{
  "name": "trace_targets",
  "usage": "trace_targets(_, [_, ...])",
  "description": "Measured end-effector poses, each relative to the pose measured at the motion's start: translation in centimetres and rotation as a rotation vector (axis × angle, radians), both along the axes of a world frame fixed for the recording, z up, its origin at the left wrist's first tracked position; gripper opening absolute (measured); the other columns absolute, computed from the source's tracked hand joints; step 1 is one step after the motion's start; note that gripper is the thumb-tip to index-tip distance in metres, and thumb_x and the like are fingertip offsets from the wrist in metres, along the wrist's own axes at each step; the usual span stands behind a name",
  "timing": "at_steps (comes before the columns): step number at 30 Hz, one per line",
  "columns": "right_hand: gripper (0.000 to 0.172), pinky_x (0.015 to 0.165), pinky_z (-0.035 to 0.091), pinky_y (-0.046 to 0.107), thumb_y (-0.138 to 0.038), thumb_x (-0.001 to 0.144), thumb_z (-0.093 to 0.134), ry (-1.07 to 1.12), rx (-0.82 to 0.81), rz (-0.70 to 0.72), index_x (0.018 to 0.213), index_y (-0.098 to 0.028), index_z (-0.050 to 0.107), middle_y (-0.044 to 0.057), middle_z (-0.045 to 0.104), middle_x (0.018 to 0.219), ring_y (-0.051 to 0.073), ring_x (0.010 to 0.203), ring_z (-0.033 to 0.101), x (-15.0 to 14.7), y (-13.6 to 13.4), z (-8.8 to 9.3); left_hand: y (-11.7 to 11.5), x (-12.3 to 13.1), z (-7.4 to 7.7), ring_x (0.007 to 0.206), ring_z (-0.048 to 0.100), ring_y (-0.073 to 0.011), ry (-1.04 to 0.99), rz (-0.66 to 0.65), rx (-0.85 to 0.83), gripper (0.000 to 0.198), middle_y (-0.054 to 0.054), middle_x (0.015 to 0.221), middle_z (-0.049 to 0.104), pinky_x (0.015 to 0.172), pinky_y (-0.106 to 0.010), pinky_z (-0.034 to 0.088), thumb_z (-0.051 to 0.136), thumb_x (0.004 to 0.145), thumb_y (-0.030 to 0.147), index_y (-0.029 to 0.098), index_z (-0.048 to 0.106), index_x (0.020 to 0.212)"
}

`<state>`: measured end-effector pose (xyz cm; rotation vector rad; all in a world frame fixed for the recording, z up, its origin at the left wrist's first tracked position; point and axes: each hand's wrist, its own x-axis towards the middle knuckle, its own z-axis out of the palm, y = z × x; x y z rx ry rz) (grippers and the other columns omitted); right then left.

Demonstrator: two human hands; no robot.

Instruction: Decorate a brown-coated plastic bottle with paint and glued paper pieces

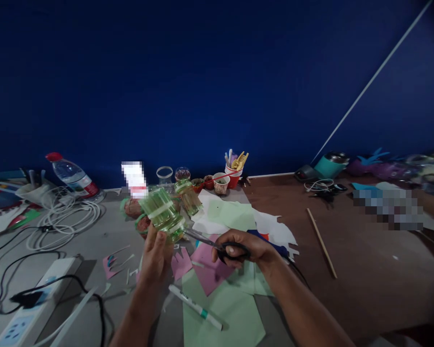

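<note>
My left hand [155, 255] is closed round the lower end of a green see-through plastic bottle piece [161, 212], held up and tilted away over the table. My right hand [243, 249] grips black-handled scissors [217, 245]. Their blades point left and meet the bottle's bottom edge. A second green bottle piece [188, 195] stands just behind. Below the hands lie pink paper [210, 274], light green paper sheets [227, 313] and a white marker with a green band [195, 306].
A water bottle [72, 177] with a red cap, coiled white cables [67, 217] and a power strip [32, 308] sit at the left. Small cups [220, 183] and a pen cup [233, 174] line the blue wall. A wooden stick [321, 243] lies on the brown floor at the right.
</note>
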<state>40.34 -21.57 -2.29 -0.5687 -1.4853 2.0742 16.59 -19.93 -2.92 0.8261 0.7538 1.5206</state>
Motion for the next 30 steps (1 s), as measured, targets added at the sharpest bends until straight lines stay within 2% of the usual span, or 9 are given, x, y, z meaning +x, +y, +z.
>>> trace_targets(6, [0.059,0.036,0.021,0.018,-0.06,0.07,0.07,0.054,0.017,-0.036,0.093,-0.005,0.066,-0.003,0.052,0.048,0.006,0.038,0.041,-0.1,0.0,0.1,-0.2,0.2,0.4,0.1,0.066,-0.0185,0.012,-0.015,-0.026,0.048,-0.003,0.117,0.068,0.081,-0.026,0.053,0.072,0.075,0.041,0.03,0.061,0.12])
trace_targets(10, [0.056,0.036,0.02,0.018,-0.058,0.071,0.07,0.039,0.002,-0.039,0.091,-0.006,0.067,-0.004,0.05,0.046,0.006,0.036,0.039,0.2,0.0,0.1,-0.2,0.5,0.5,0.107,0.063,-0.0225,0.027,-0.015,-0.001,0.052,-0.004,0.116,0.068,0.085,-0.029,0.052,0.074,0.071,0.044,0.029,0.062,0.119])
trace_targets(14, [0.058,0.035,0.019,0.017,-0.058,0.072,0.069,0.035,0.013,-0.047,0.093,-0.004,0.066,-0.004,0.051,0.046,0.005,0.035,0.037,0.3,0.0,0.0,-0.2,0.3,0.3,0.109,0.061,-0.0212,0.028,-0.055,0.019,0.05,-0.003,0.12,0.067,0.087,-0.028,0.051,0.072,0.074,0.042,0.03,0.06,0.121])
trace_targets(20, [0.054,0.039,0.023,0.017,-0.054,0.069,0.073,0.037,0.048,-0.1,0.091,-0.005,0.067,-0.004,0.051,0.047,0.004,0.038,0.039,-0.5,-0.3,0.5,-0.8,-0.3,0.2,0.097,0.066,-0.0168,0.074,-0.034,-0.106,0.049,-0.003,0.114,0.069,0.074,-0.02,0.052,0.07,0.076,0.044,0.029,0.06,0.121])
trace_targets(24, [0.052,0.04,0.027,0.018,-0.054,0.065,0.075,0.017,0.029,-0.15,0.089,-0.007,0.068,-0.005,0.05,0.047,0.006,0.039,0.04,-1.1,-0.4,0.9,-0.9,-0.5,-0.3,0.094,0.066,-0.0154,0.116,-0.008,-0.202,0.053,-0.002,0.112,0.069,0.066,-0.016,0.051,0.07,0.075,0.048,0.031,0.057,0.123])
trace_targets(30, [0.052,0.042,0.028,0.019,-0.054,0.065,0.075,0.004,0.048,-0.181,0.089,-0.009,0.068,-0.005,0.051,0.049,0.006,0.041,0.042,-1.7,-0.5,0.7,-0.9,-0.3,-0.6,0.09,0.067,-0.0152,0.135,0.016,-0.177,0.056,-0.003,0.11,0.069,0.06,-0.015,0.049,0.069,0.076,0.048,0.03,0.056,0.126])
